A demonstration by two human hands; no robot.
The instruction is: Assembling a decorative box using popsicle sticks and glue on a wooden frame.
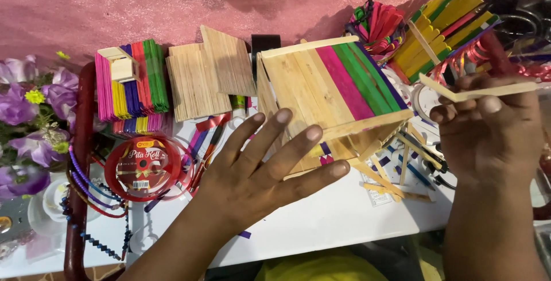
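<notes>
Head view, items as I see them:

My left hand [261, 169]: fingers spread wide and flat, gripping nothing, fingertips resting against the near face of the stick box [330, 94].

Stick box: built of plain wooden craft sticks with pink, green and purple ones on its top panel, tilted, standing on the white surface [321, 223] at centre.

My right hand [488, 129], at 3 o'clock from the box: fingers pinched closed on a plain wooden stick [488, 90], held roughly level, clear of the box.

Loose plain sticks [390, 172]: scattered on the surface at 5 o'clock from the box, between my hands.

Stacked plain sticks [209, 74]: at 9 o'clock from the box, just beside it.

Coloured stick bundle [132, 83]: further out at 9 o'clock.

Red ribbon reel [143, 169]: at 9 o'clock from my left hand.

Yellow and green stick bundle [445, 23]: at 12 o'clock from my right hand.

Purple flowers [34, 114]: far left edge
</notes>
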